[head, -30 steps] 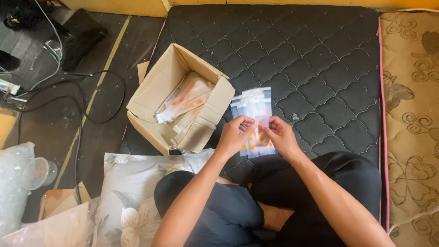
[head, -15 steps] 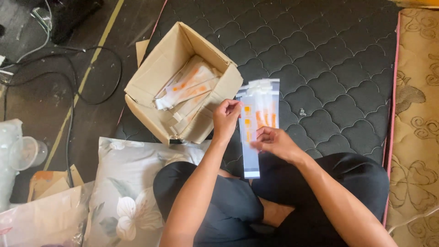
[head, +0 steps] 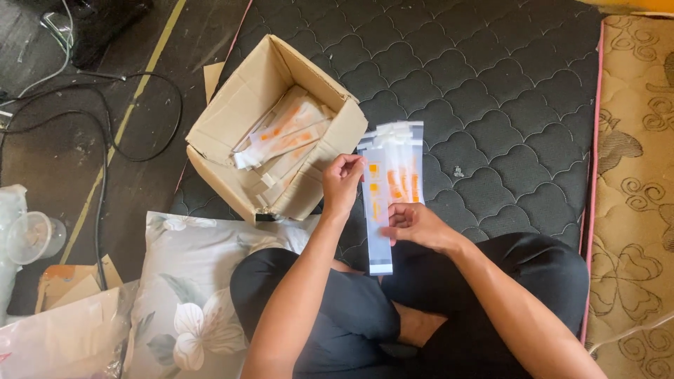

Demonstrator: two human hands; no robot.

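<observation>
The packets (head: 397, 172), a small sheaf of long clear sleeves with orange print, are held up over the dark quilted mattress (head: 491, 91), just in front of the person's folded legs and just right of the cardboard box (head: 232, 126). One sleeve hangs lower than the rest, on the left side of the sheaf.

The left hand (head: 342, 184) has a closed pinch grip on the sheaf's upper left edge, thumb against fingertips. The right hand (head: 415, 226) is curled around the lower part, fingers closed on it from below.

As a judgement, the step in hand is sorting or squaring the sheaf between both hands. Any further handling calls for a light, even pinch, since the slick sleeves could slide apart and the low one could slip free.

The box stands open with more packets of the same kind (head: 281, 137) lying inside. A flowered pillow (head: 189, 281) lies beside the left knee, with black cables (head: 105, 140) and a clear plastic cup (head: 31, 237) on the floor beyond.

A second ago both hands met low on the sheaf, close together. Half a second ago the left hand had risen to the top edge and one sleeve hung down, much as now. The hands have barely shifted since.
</observation>
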